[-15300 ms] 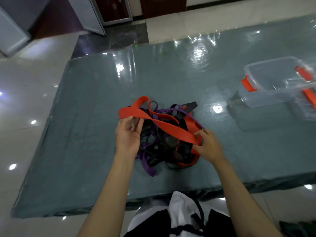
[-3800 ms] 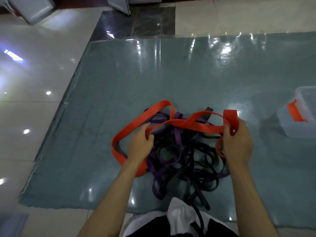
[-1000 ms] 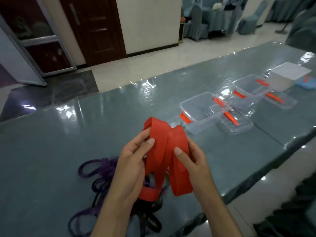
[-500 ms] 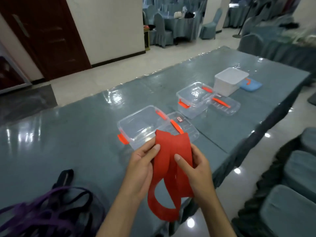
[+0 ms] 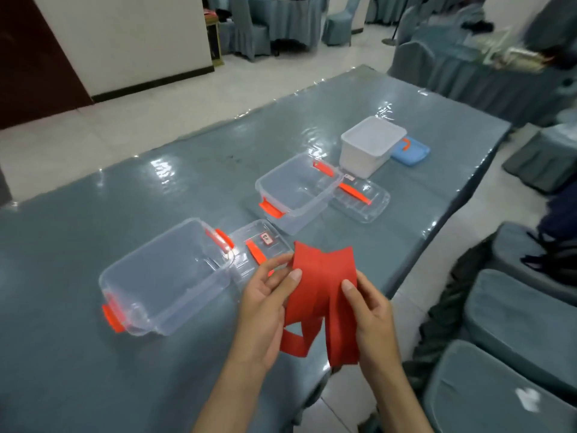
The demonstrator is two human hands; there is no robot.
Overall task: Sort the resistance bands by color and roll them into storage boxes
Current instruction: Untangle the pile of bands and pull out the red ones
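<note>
A folded red resistance band (image 5: 321, 285) hangs between both hands above the table's near edge, its loops dangling below. My left hand (image 5: 265, 304) pinches its left side with thumb and fingers. My right hand (image 5: 370, 304) grips its right side. Just left of the hands stands an open clear storage box (image 5: 162, 276) with orange clips, nothing inside. A second open clear box (image 5: 296, 189) sits farther back, and a white box (image 5: 371, 145) beyond that. The pile of other bands is out of view.
Clear lids with orange handles lie beside the two clear boxes, one (image 5: 259, 248) near my left hand, one (image 5: 362, 198) farther right. A blue lid (image 5: 410, 153) lies by the white box. Covered chairs (image 5: 515, 323) stand right of the grey-blue table (image 5: 78, 214).
The view has swung right, away from the band pile, which has left the frame. Both hands carried the folded red band closer to the nearest clear box.
</note>
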